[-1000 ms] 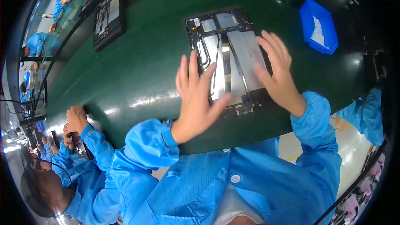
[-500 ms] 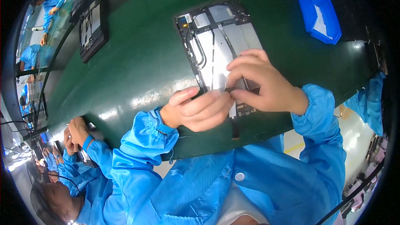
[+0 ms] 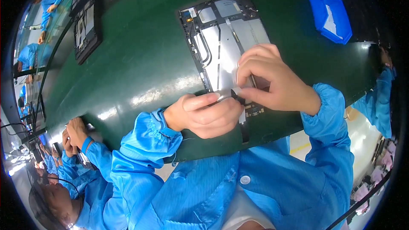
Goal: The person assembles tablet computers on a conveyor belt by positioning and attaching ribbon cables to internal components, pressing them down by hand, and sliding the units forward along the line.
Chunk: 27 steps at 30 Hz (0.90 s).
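An opened tablet [image 3: 211,38] lies on the green table, its silver battery panels, black cables and dark frame exposed. Over its near end, my right hand [image 3: 272,76] pinches a small dark-and-pale strip [image 3: 235,91] between thumb and index finger. My left hand [image 3: 206,113] is beside it with curled fingers at the tablet's near edge; what lies in them is hidden. A dark flat flex cable [image 3: 244,132] extends from under the left fingertips toward me. Small circuit parts [image 3: 255,110] show beneath my right thumb.
A blue bin [image 3: 328,12] with white paper inside sits at the far right. Another opened device [image 3: 87,30] lies at the far left. Beside me on the left, a co-worker's hands [image 3: 76,134] work at the table edge; another sleeve [image 3: 377,106] shows at right.
My hands have moved slightly apart, the right one a little up and right. A pale end of the strip now shows at the right fingertips. The tablet stays in place.
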Motion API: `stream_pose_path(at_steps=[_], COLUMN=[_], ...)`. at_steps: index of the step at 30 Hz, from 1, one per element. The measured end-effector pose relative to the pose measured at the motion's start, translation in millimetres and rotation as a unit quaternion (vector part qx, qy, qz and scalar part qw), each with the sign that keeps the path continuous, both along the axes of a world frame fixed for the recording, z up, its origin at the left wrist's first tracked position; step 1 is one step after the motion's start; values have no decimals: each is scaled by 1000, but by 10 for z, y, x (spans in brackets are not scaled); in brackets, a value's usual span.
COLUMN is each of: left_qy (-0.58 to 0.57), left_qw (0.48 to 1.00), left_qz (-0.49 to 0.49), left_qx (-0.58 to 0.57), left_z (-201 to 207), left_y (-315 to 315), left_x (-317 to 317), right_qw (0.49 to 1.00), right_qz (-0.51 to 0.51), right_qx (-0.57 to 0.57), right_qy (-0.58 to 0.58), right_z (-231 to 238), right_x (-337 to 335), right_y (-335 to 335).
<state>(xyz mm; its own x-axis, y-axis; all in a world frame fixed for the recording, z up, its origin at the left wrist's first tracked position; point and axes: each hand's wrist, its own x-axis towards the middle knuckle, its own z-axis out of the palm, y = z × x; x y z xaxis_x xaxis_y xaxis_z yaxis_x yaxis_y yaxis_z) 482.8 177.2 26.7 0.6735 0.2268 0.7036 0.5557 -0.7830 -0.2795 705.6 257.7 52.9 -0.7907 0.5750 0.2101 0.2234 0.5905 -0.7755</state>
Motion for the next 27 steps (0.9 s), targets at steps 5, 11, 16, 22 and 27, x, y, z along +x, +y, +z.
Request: stream_pose_path(at_steps=[5, 11, 16, 22, 27], left_qy=[17, 59, -100, -261, -245], left_qw=[1000, 995, 975, 883, 874], left_qz=[-15, -86, -10, 162, 199], left_qx=[12, -2, -197, -356, -368], left_z=[-5, -12, 45, -5, -43], left_y=[31, 81, 137, 524, 564], left_x=[24, 38, 123, 323, 349], right_qw=[999, 991, 886, 722, 876], right_qz=[39, -87, -399, -536, -300], right_qx=[16, 103, 235, 359, 377], right_qy=[-10, 0, -17, -250, -25], right_z=[-25, -186, 6, -63, 36], right_x=[0, 14, 996, 1806, 1143], right_y=[-3, 125, 991, 1369, 967])
